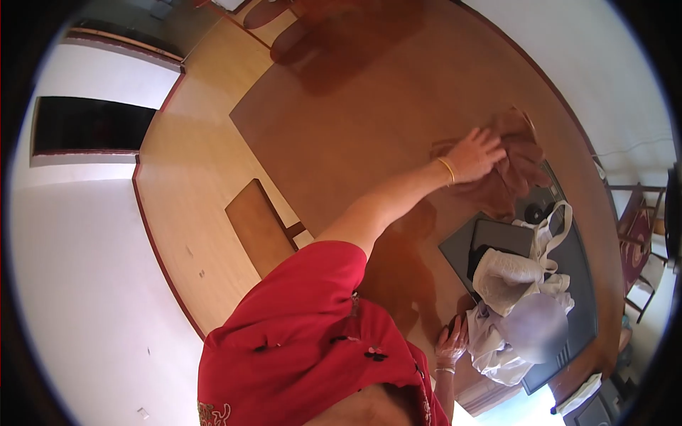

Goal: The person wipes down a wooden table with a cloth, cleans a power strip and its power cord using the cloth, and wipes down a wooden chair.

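A crumpled brown cloth (522, 160) lies bunched on the glossy brown table (355, 135). My left hand (479, 155), with a yellow bangle at its wrist, presses on the cloth, its fingers curled over it. Lower down, my right hand (451, 342) rests at the table's near edge with its fingers apart, holding nothing. Just beside it is a pile of whitish bags (504, 280), partly covered by a blurred round patch. The bags sit on a dark grey flat panel (579, 302), next to a black rectangular case (501, 238).
A brown wooden bench or seat (259, 227) stands left of the table. Chairs (291, 42) are at the table's far side, and another chair (632, 241) stands at the right. A white wall (78, 263) runs along the left.
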`<state>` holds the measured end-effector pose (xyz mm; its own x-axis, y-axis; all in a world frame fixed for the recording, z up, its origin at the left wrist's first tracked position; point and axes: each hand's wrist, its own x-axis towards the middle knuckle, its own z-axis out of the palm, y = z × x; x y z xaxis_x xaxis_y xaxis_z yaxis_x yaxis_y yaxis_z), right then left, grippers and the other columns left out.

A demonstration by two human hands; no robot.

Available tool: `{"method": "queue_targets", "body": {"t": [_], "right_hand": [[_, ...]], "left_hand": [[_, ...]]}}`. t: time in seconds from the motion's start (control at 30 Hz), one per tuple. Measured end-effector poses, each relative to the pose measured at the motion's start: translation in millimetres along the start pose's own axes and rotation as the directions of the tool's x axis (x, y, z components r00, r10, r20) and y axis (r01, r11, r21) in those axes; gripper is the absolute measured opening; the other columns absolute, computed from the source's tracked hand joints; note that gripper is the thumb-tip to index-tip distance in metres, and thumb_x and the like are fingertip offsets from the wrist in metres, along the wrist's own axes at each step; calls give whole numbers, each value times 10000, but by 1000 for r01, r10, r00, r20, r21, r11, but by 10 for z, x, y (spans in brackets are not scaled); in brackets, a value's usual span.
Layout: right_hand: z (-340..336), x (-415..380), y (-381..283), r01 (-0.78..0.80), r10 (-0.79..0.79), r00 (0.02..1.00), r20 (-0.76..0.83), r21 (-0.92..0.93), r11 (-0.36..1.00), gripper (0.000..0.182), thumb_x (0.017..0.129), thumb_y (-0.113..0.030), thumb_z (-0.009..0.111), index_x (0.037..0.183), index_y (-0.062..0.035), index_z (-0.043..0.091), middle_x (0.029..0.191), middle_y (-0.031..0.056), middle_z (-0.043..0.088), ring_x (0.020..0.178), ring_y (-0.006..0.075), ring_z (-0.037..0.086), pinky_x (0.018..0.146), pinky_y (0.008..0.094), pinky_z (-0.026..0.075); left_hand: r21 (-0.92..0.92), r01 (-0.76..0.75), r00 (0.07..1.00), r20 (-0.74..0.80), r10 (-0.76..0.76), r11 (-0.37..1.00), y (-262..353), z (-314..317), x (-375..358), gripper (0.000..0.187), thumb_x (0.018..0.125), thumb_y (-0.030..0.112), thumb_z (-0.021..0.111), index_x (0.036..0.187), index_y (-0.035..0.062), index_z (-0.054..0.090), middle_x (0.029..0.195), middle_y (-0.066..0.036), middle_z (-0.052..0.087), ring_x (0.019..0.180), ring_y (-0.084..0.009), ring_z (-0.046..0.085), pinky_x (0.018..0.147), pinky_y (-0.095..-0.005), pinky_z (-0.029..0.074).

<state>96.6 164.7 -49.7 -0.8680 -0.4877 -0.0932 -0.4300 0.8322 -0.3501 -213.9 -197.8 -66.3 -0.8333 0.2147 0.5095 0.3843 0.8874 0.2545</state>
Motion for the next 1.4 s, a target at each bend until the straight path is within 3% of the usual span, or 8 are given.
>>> {"method": "queue_targets", "body": {"t": [0.23,0.33,0.47,0.67,0.97,1.07,1.27,1.4], "right_hand": [[27,25,-73,-70,70,996,-52,2,998,398,911,-203,451,1274,-43,476,1306,240,460,1167,448,445,989,526,342],[-26,104,-276,-192,189,980,-56,-44,981,378,903,-142,444,1262,-29,479,1319,233,451,1202,443,418,1004,526,330],[-52,290,-824,-280,282,943,-176,40,959,352,876,-61,450,1223,-22,496,1330,225,442,1249,430,384,1027,525,317],[92,1132,-1816,-131,172,946,-276,160,978,338,838,49,469,1166,-17,516,1343,221,434,1286,418,360,1040,522,313],[306,3490,-1943,-117,115,896,-430,23,993,378,916,-169,521,1263,-25,476,1393,177,399,1318,353,325,1064,489,270],[567,3926,-1883,-411,321,859,-398,-164,897,426,944,-257,461,1311,-44,431,1419,149,376,1337,330,296,1074,495,235],[668,3994,-1956,-476,337,831,-442,-253,842,447,952,-278,421,1341,-59,402,1436,132,360,1349,316,281,1080,495,210],[611,4005,-1999,-491,369,832,-415,-240,837,451,944,-272,433,1341,-59,402,1435,134,358,1349,321,277,1083,492,202]], "left_hand": [[252,526,799,181,-574,812,-1760,-890,-396,377,871,228,436,1229,123,490,1229,-127,507,1184,-320,440,946,-498,348],[418,646,603,232,-763,638,-2488,-1448,-885,492,915,311,411,1378,152,360,1405,-101,377,1279,-347,357,1012,-524,311],[449,739,483,168,-860,503,-3073,-2042,-1794,528,918,354,416,1395,151,319,1455,-107,317,1327,-374,290,1055,-536,267],[401,726,629,-57,-776,559,-2935,-2507,-2678,459,947,287,376,1360,86,350,1377,-190,380,1204,-453,389,999,-505,333],[367,685,678,-5,-735,629,-2505,-2821,-3414,474,901,237,440,1336,60,378,1359,-228,384,1196,-439,385,1021,-528,287],[327,706,669,-15,-743,628,-2666,-2768,-3248,493,887,244,455,1340,65,380,1359,-237,381,1199,-461,372,1032,-542,267],[339,478,803,205,-560,810,-2826,-2370,-2406,533,848,277,502,1336,81,416,1345,-244,390,1171,-489,383,1025,-566,255],[105,261,927,251,-279,960,-2814,-1923,-1534,561,810,324,577,1297,79,447,1319,-234,400,1173,-468,381,1022,-540,269]]}}
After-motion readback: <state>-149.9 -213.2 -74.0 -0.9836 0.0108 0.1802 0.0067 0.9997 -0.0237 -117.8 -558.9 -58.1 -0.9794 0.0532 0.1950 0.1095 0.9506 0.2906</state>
